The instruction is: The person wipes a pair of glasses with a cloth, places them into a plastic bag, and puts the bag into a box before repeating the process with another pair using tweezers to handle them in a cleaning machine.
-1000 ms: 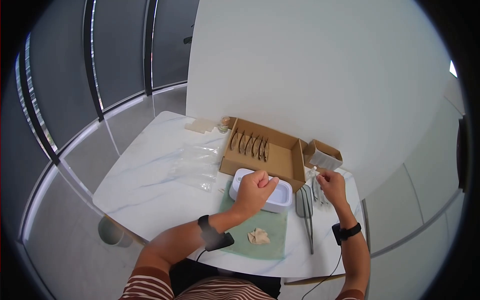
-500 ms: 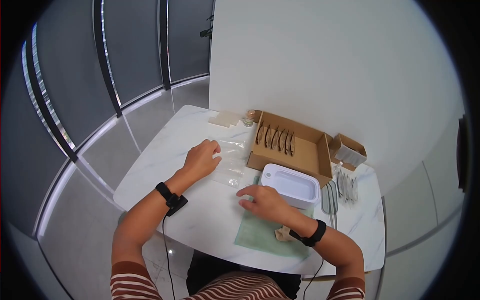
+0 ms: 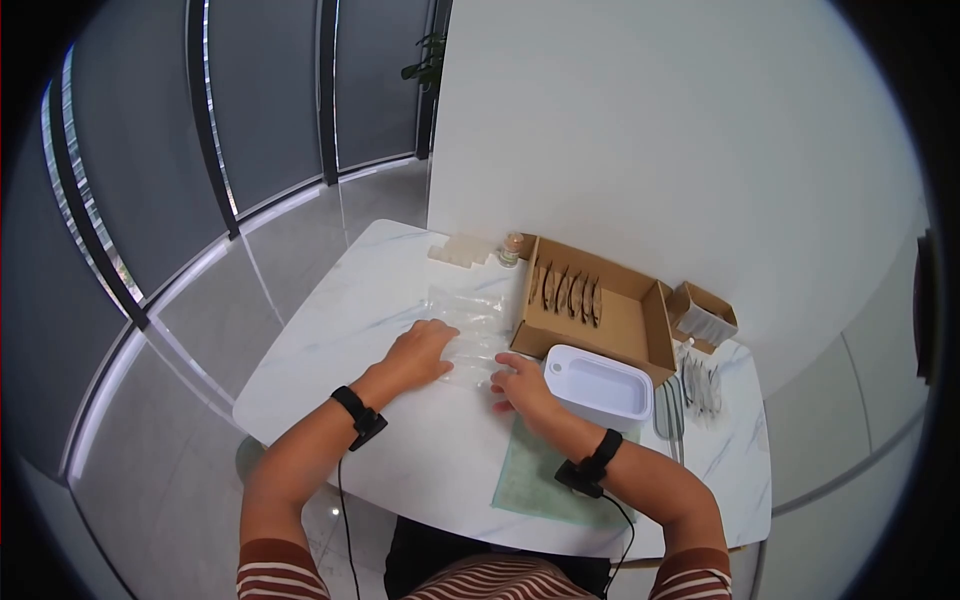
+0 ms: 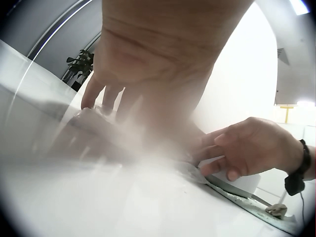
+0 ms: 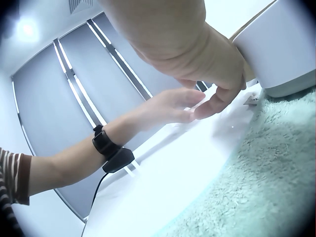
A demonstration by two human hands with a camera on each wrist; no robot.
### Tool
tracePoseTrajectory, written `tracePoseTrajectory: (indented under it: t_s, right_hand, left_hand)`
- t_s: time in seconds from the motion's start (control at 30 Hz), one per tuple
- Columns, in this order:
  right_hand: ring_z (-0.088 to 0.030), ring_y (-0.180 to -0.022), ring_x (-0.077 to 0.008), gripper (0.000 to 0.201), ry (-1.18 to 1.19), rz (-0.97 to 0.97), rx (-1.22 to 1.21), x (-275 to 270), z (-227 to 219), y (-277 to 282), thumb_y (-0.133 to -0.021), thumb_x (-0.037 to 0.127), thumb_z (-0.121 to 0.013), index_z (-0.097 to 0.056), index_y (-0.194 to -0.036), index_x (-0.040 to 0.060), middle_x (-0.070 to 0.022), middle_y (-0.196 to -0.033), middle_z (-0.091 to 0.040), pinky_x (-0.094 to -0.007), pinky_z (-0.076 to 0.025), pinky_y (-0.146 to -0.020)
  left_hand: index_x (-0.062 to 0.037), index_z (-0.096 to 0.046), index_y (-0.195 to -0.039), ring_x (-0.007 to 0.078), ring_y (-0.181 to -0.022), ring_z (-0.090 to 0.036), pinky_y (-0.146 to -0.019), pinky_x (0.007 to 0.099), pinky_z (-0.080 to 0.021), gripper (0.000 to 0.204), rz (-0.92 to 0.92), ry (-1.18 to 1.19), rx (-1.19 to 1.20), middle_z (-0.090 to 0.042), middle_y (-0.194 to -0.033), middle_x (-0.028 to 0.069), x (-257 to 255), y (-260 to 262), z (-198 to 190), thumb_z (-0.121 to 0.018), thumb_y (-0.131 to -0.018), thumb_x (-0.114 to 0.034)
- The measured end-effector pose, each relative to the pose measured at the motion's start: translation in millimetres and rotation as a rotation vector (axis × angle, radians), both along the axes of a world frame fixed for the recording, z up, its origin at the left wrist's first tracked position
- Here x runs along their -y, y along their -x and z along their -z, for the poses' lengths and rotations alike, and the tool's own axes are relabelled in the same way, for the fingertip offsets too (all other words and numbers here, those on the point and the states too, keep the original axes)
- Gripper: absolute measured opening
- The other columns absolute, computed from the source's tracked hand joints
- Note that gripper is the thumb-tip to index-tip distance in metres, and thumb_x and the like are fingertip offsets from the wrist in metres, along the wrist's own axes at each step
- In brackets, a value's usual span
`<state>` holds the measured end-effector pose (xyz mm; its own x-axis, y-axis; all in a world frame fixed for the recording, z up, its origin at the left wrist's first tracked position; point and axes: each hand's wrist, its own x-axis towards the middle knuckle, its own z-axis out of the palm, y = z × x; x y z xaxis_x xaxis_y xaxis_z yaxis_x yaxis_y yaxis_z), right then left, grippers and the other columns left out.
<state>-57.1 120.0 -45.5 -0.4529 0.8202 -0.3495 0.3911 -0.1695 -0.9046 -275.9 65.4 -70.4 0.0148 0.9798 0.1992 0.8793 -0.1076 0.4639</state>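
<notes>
Clear plastic bags lie flat on the white marbled table, between and beyond the two hands. My left hand rests at their left side, and its fingertips touch the plastic in the left wrist view. From the right, my right hand reaches to the bags' near right edge with its fingers loosely bent, nothing gripped between them. In the left wrist view the right hand has its fingertips right at the edge of the plastic. The white lidless tub stands just right of the right hand.
A cardboard box with several dark, slim pieces stands behind the tub. A green cloth lies in front of it. At the right are a small carton, tongs and thin silvery packets. A small jar stands at the back.
Both hands have swung left from over the tub and the table's right side to the plastic bags. In the last half second they have come down onto or near the plastic. The view has turned left.
</notes>
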Motion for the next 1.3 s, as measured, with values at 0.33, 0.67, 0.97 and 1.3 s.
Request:
tracePoseTrajectory:
  t_s: [0.33,0.67,0.97,1.3]
  right_hand:
    - [-0.067,-0.089,-0.0177,0.027,-0.111,0.131,-0.221,7,-9,5,-0.093,0.005,-0.063,-0.057,-0.118,0.0035,-0.005,-0.099,-0.061,-0.0331,-0.059,-0.064]
    - [-0.065,-0.078,-0.0119,0.027,-0.255,0.105,-0.502,11,-41,-35,-0.09,0.0,-0.063,-0.057,-0.117,-0.0002,-0.0048,-0.093,-0.062,-0.0279,-0.059,-0.059]
    - [-0.064,-0.075,-0.0076,0.022,-0.518,0.12,-0.508,29,-77,-115,-0.093,0.003,-0.066,-0.062,-0.115,-0.0014,-0.0041,-0.092,-0.063,-0.023,-0.055,-0.059]
    - [-0.064,-0.08,-0.0111,0.012,-1.076,0.282,-0.431,8,-101,-182,-0.094,0.008,-0.069,-0.071,-0.103,0.0004,-0.007,-0.102,-0.06,-0.0246,-0.055,-0.064]
  left_hand:
    - [-0.0049,-0.062,-0.128,0.0354,-0.117,-0.056,-0.099,0.0423,-0.049,0.046,-0.054,-0.191,0.0,-0.06,-0.121,0.014,10,-5,-6,-0.076,-0.085,-0.015]
    - [-0.0098,-0.054,-0.139,0.0329,-0.126,-0.053,-0.114,0.0597,-0.032,0.066,-0.025,-0.358,-0.127,-0.059,-0.129,0.0119,29,-62,-62,-0.082,-0.081,-0.026]
    - [-0.0031,-0.055,-0.135,0.037,-0.118,-0.061,-0.107,0.0481,-0.044,0.066,0.213,-0.486,0.18,-0.065,-0.123,0.0182,16,-162,-96,-0.083,-0.079,-0.024]
    - [-0.0038,-0.06,-0.124,0.036,-0.107,-0.065,-0.09,0.0434,-0.052,0.053,0.279,-0.601,0.475,-0.068,-0.11,0.0156,-44,-230,-96,-0.084,-0.078,-0.015]
